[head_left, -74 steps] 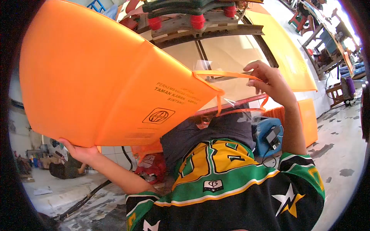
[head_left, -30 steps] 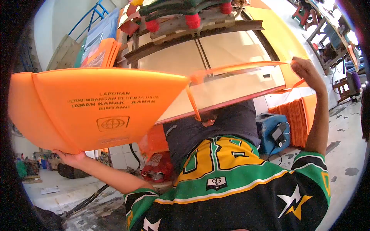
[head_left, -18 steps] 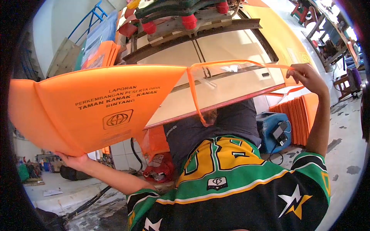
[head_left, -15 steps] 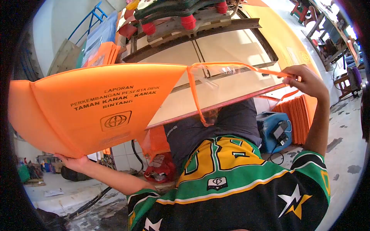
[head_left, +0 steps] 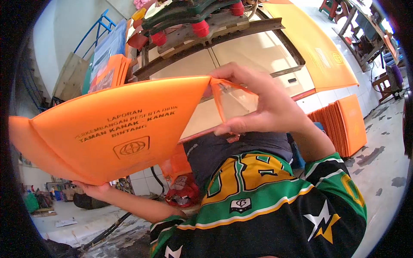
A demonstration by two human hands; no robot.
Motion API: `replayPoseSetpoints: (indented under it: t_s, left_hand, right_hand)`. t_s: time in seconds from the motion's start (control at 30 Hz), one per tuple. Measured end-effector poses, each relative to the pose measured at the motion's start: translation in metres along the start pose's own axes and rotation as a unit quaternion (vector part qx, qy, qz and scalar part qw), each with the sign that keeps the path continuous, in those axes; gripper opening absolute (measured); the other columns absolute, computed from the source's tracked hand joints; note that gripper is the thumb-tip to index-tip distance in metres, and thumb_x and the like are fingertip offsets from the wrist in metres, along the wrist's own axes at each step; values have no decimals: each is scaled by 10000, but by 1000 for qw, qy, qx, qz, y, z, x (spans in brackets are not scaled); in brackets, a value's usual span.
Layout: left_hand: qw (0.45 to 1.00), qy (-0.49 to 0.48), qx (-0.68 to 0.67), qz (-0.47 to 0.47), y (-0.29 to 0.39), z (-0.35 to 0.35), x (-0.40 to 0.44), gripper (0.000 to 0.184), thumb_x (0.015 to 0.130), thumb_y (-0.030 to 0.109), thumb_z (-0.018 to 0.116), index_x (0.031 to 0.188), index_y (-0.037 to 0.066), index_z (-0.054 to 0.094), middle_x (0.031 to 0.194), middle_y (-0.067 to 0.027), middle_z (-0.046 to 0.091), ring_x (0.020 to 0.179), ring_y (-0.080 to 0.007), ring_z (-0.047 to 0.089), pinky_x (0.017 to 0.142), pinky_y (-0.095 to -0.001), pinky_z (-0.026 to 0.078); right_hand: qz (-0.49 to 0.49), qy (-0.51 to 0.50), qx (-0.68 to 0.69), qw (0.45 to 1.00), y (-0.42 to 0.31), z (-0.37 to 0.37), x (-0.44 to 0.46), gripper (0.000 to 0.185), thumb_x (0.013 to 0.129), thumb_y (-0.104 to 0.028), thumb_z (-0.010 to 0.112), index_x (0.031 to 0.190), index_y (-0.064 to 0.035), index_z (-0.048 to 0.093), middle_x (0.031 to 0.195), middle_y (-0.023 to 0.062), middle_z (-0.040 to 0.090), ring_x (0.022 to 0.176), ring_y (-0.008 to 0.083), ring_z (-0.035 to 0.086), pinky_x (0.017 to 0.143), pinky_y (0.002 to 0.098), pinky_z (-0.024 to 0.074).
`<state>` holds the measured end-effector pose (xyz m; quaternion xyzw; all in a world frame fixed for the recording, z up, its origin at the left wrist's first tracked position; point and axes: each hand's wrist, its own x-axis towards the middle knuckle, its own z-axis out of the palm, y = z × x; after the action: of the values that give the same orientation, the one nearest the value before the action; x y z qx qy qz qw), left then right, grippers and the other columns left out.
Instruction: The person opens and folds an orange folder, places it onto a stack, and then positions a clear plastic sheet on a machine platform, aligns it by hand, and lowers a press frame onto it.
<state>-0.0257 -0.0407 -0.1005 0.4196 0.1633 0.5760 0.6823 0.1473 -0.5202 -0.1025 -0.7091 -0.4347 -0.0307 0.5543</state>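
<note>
A large orange folder (head_left: 124,124) with dark printed lettering and a globe emblem hangs tilted at the left. My left hand (head_left: 92,189) grips its lower edge, the fingers partly hidden behind it. At the folder's right corner is my right hand (head_left: 254,101), thumb and fingers curved around a thin orange strip and clear plastic (head_left: 236,103). Its index finger touches the corner from above, while the thumb lies lower, by the strip's lower part. Whether the right fingertips pinch the strip is hidden.
Behind the folder stands a cream-topped table (head_left: 254,51) with a metal frame and a green machine part with red pieces (head_left: 200,29). Orange folders are stacked at the right (head_left: 344,124) and upper left (head_left: 114,73). A yellow-orange sheet (head_left: 318,51) lies on the far right side.
My right hand has moved left from the strip's far end to the folder's corner. The stretched strip is now drawn in. The folder has dipped slightly, with my left hand still under it.
</note>
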Motion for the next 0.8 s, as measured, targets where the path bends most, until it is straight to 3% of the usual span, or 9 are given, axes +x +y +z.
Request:
replayPoseSetpoints:
  t_s: [0.03, 0.07, 0.13, 0.17, 0.23, 0.33, 0.57, 0.63, 0.8]
  left_hand:
    - [1000, -15, -5, -16, -7, -10, -1, 659, 1019, 514, 567, 1535, 121, 450, 1596, -82, 443, 1422, -322, 453, 1166, -580, 369]
    - [999, -29, -9, -32, -12, -21, -2, 661, 1023, 525, 555, 1535, 120, 449, 1599, -80, 440, 1423, -322, 453, 1164, -578, 373]
    - [996, -30, -26, -75, -19, -42, -3, 664, 1024, 531, 550, 1536, 121, 446, 1595, -76, 446, 1421, -320, 456, 1161, -575, 379]
    - [991, -32, -42, -119, -23, -50, -1, 668, 1025, 537, 545, 1537, 122, 443, 1591, -72, 451, 1419, -318, 459, 1157, -571, 385]
    - [993, -18, -29, -117, -32, -45, -20, 661, 1027, 538, 541, 1534, 124, 449, 1579, -70, 467, 1416, -315, 464, 1151, -568, 394]
    - [990, 24, -24, -137, -41, -48, -35, 644, 1030, 533, 538, 1524, 127, 464, 1552, -70, 499, 1408, -308, 475, 1138, -562, 411]
    - [978, 36, -40, -202, -61, -75, -33, 624, 1033, 529, 535, 1509, 129, 489, 1530, -75, 525, 1385, -310, 501, 1123, -552, 431]
    - [979, 35, -46, -198, -64, -76, -39, 619, 1034, 530, 532, 1505, 130, 495, 1527, -75, 528, 1385, -309, 502, 1124, -552, 429]
    - [981, 11, -92, -170, -91, -82, -59, 616, 1030, 541, 531, 1497, 139, 509, 1520, -72, 538, 1388, -300, 499, 1134, -560, 414]
  right_hand:
    - [-12, 30, 36, 999, 6, 9, 2, 568, 851, -320, 810, 1249, 15, 583, 1107, 155, 689, 1080, 285, 696, 951, 401, 527]
    - [-13, 29, 37, 999, 10, 15, 2, 568, 851, -320, 810, 1249, 15, 583, 1107, 155, 689, 1080, 285, 696, 951, 401, 527]
    - [66, 75, 219, 971, 12, 21, 0, 442, 929, -256, 713, 1251, 17, 581, 940, 81, 652, 963, 190, 688, 861, 346, 544]
    - [68, 75, 218, 971, 9, 20, 0, 442, 929, -256, 713, 1251, 17, 581, 940, 81, 652, 963, 190, 688, 861, 346, 544]
    - [132, 33, 288, 948, 1, 13, 0, 317, 993, -197, 610, 1225, 17, 593, 867, 13, 589, 844, 95, 631, 750, 267, 521]
    - [166, 25, 249, 954, -1, 9, 0, 243, 1016, -158, 581, 1181, 17, 615, 873, -12, 605, 771, 51, 571, 686, 217, 476]
    - [133, 25, 244, 960, -1, 7, 2, 213, 1002, -161, 662, 1143, -3, 642, 894, -38, 622, 791, 20, 548, 680, 196, 449]
    - [133, 61, 211, 966, -3, 9, 3, 200, 975, -127, 704, 1107, 19, 669, 825, -50, 584, 727, 7, 470, 624, 191, 348]
    - [99, 80, 116, 985, 2, 8, 3, 209, 953, -169, 752, 1054, -2, 678, 841, -32, 611, 749, 28, 505, 649, 209, 406]
